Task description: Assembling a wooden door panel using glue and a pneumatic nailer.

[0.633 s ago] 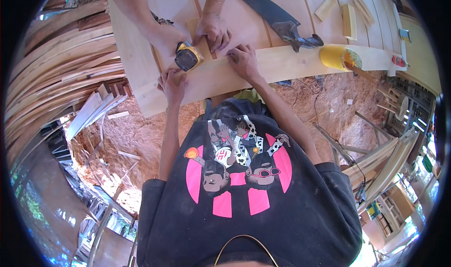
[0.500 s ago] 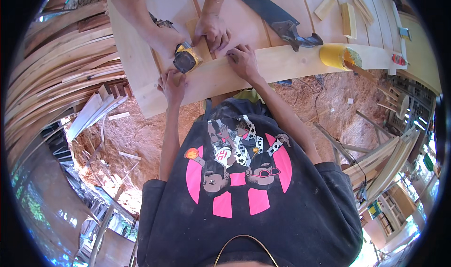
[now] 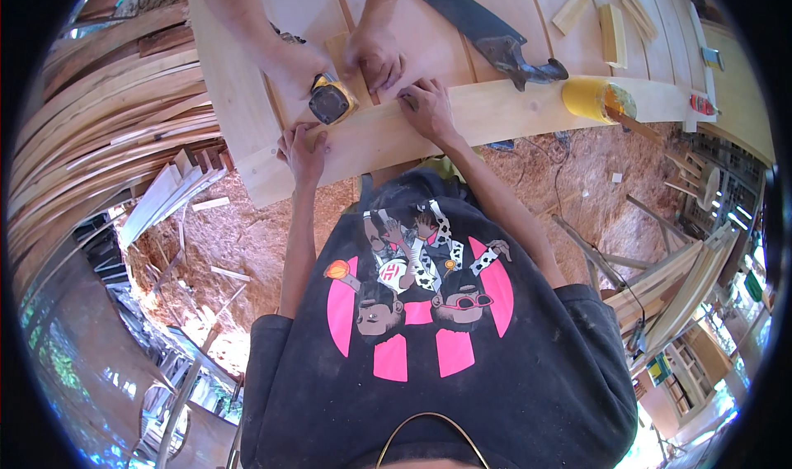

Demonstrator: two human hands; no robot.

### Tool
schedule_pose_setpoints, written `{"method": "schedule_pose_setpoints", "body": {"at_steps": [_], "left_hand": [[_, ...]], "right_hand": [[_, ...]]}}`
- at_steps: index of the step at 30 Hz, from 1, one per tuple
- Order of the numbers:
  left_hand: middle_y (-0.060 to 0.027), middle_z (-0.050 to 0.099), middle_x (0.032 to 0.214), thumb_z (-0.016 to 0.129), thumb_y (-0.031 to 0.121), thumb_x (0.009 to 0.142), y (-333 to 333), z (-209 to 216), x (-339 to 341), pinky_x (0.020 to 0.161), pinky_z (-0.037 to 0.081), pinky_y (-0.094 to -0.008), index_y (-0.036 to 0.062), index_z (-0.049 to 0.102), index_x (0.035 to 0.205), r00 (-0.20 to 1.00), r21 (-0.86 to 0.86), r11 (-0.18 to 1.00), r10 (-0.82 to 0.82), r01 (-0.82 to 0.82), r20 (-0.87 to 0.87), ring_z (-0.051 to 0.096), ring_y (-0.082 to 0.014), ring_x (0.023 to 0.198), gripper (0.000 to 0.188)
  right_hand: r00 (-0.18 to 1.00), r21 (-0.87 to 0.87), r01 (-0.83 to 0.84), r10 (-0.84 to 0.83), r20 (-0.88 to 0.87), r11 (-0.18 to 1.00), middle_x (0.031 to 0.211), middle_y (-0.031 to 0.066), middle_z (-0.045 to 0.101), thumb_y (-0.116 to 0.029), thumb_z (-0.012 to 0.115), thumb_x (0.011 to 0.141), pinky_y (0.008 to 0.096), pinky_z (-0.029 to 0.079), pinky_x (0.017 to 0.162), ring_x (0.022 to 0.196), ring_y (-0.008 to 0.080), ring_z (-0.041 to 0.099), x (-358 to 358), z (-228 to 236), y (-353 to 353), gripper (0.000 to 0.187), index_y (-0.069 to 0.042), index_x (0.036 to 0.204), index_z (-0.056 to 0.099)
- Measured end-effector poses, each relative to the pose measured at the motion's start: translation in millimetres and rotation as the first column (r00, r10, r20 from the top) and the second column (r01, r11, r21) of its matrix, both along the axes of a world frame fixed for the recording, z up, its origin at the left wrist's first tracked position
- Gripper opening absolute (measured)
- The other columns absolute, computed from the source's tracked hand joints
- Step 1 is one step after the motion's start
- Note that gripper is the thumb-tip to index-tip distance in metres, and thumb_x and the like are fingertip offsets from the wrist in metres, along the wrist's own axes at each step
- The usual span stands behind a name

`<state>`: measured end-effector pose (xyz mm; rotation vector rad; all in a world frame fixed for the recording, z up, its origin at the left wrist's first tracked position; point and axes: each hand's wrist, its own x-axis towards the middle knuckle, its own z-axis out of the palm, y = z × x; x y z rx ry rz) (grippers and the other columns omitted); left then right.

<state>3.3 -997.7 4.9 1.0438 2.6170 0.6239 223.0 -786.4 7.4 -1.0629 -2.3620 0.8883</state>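
Observation:
A long pale wooden board [image 3: 495, 112] runs along the near edge of the planked panel [image 3: 433, 52]. My left hand [image 3: 304, 154] grips the board near its left end, thumb and fingers closed about it. Farther right, my right hand [image 3: 429, 114] holds the same board, with fingers bent over its far edge. Between my hands, a co-worker's hand grasps a yellow-and-black power tool [image 3: 332, 99] close to the board; its tip is hidden. The co-worker's other hand [image 3: 376, 56] presses on a small wood strip [image 3: 337, 50] lying on the panel.
A handsaw [image 3: 470, 23] lies on the panel. Beside it stand a yellow pot [image 3: 584, 99] with a stick and several wood offcuts [image 3: 612, 36]. Stacked planks [image 3: 124, 98] fill the left side. Sawdust [image 3: 602, 168] and a cable cover the ground.
The co-worker's power tool has shifted slightly right and tilted. My two hands and the board have stayed in place.

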Motion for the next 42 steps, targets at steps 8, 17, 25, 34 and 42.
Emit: {"method": "schedule_pose_setpoints", "body": {"at_steps": [8, 17, 25, 34, 42], "left_hand": [[-0.0009, 0.059, 0.128, 0.08, 0.03, 0.082, 0.4, -1.6, 0.4, 0.11, 0.026, -0.0564, 0.0232, 0.073, 0.112, 1.0, 0.008, 1.0, 0.016, -0.016, 0.009, 0.044, -0.0311, 0.132, 0.031], [0.0004, 0.064, 0.114, 0.081, 0.04, 0.078, 61.3, 6.9, 23.7, 0.102, 0.03, -0.0567, 0.0205, 0.071, 0.101, 0.998, -0.084, 0.996, -0.009, 0.015, 0.068, 0.052, -0.0291, 0.119, 0.032], [-0.0011, 0.066, 0.107, 0.082, 0.043, 0.079, 84.7, 3.3, 17.0, 0.096, 0.034, -0.0544, 0.0167, 0.07, 0.098, 0.989, -0.233, 0.972, 0.06, -0.027, 0.136, 0.054, -0.0297, 0.111, 0.035], [-0.0022, 0.06, 0.133, 0.068, 0.024, 0.092, 41.9, 8.9, 42.1, 0.103, 0.036, -0.0517, 0.0196, 0.061, 0.136, 0.954, 0.064, 0.957, -0.273, 0.282, -0.121, 0.052, -0.0278, 0.124, 0.045], [0.0017, 0.054, 0.139, 0.068, 0.021, 0.088, 29.9, 33.3, 45.1, 0.108, 0.028, -0.0528, 0.0213, 0.059, 0.141, 0.914, -0.042, 0.914, -0.404, 0.403, -0.021, 0.046, -0.0208, 0.133, 0.053]], "right_hand": [[1.0, 0.005, 0.005, -0.005, -0.023, 1.0, 0.099, 0.007, 0.068, -0.019, 0.073, 0.085, 0.0474, 0.047, 0.094, 0.104, 0.0326, 0.06, -0.3, -0.3, 0.4, 0.012, -0.013, 0.095, 0.076], [0.997, -0.034, 0.007, -0.004, 0.081, 0.999, 0.104, 0.0075, 0.069, -0.02, 0.072, 0.086, 0.0477, 0.046, 0.097, 0.108, 0.0324, 0.06, -2.9, 2.7, -2.9, 0.012, -0.015, 0.096, 0.076], [0.993, -0.035, -0.027, 0.031, 0.115, 0.999, 0.105, 0.0076, 0.069, -0.022, 0.072, 0.086, 0.0474, 0.046, 0.097, 0.108, 0.032, 0.06, -2.7, 3.1, -1.9, 0.017, -0.015, 0.102, 0.077], [0.895, 0.089, -0.423, 0.402, 0.192, 0.902, 0.128, 0.0052, 0.061, -0.017, 0.07, 0.087, 0.0473, 0.042, 0.1, 0.129, 0.0265, 0.051, -20.7, 34.0, -37.1, 0.039, -0.017, 0.127, 0.071], [0.98, 0.067, -0.166, 0.157, 0.125, 0.984, 0.122, 0.0051, 0.065, -0.015, 0.069, 0.087, 0.0481, 0.043, 0.099, 0.118, 0.029, 0.057, 4.0, 19.8, -21.5, 0.033, -0.014, 0.12, 0.073]]}}
